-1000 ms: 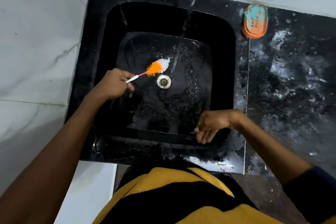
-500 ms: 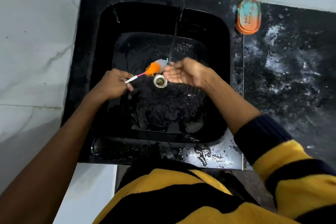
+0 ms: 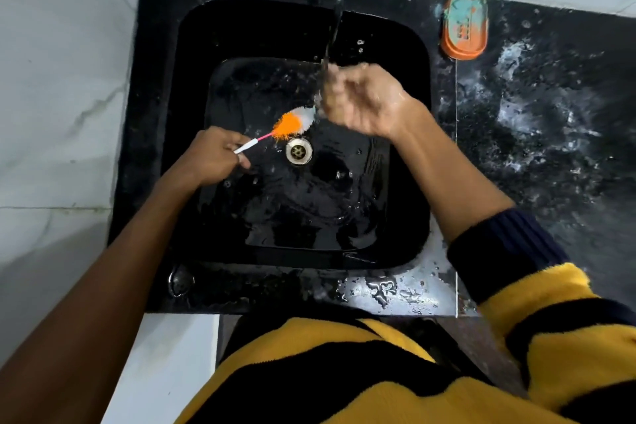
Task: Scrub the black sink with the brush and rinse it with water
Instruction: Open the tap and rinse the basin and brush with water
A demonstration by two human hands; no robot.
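The black sink (image 3: 409, 217) is wet, with a metal drain (image 3: 298, 151) in its floor. A stream of water (image 3: 340, 0) falls from the tap at the top edge. My left hand (image 3: 211, 157) grips the white handle of a small brush (image 3: 287, 125) with orange and white bristles, held just above and left of the drain. My right hand (image 3: 361, 96) is under the stream, wet and blurred, fingers loosely curled and holding nothing. Its fingertips are close to the brush's white bristle tip.
An orange soap dish (image 3: 464, 26) with green soap sits on the black speckled counter (image 3: 550, 120) right of the sink. White marble wall (image 3: 62, 79) runs along the left and back. My yellow and black sweater fills the bottom.
My right hand has gone from the sink's near rim to the middle, then up into the water stream. The left hand and brush have stayed put by the drain.
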